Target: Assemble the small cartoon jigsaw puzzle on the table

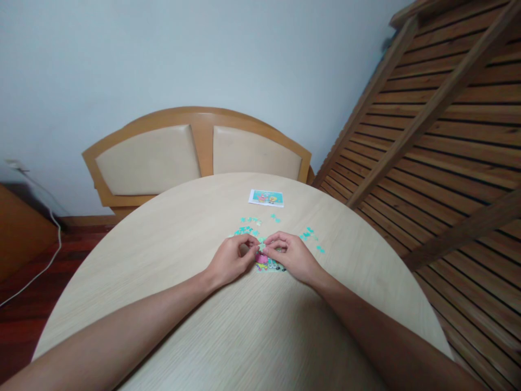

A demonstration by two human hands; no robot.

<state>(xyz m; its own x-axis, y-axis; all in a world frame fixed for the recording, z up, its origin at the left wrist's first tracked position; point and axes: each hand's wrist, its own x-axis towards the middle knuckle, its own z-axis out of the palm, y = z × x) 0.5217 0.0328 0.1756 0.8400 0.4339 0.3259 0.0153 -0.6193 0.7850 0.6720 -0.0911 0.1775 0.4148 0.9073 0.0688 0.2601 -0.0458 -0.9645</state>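
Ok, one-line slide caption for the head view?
Left hand and right hand over a partly assembled jigsaw puzzle, loose pieces nearby, printed cartoon picture beyond.

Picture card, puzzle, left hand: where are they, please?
Picture card (268,198), head view: middle of its printed side.
Puzzle (272,265), head view: its near part.
Left hand (231,260), head view: middle of the hand.

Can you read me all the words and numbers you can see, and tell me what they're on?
No word, number or sign can be read here.
Card: any lettering is too small and blurred to read.
Puzzle: none I can make out; the left hand and right hand partly cover it.
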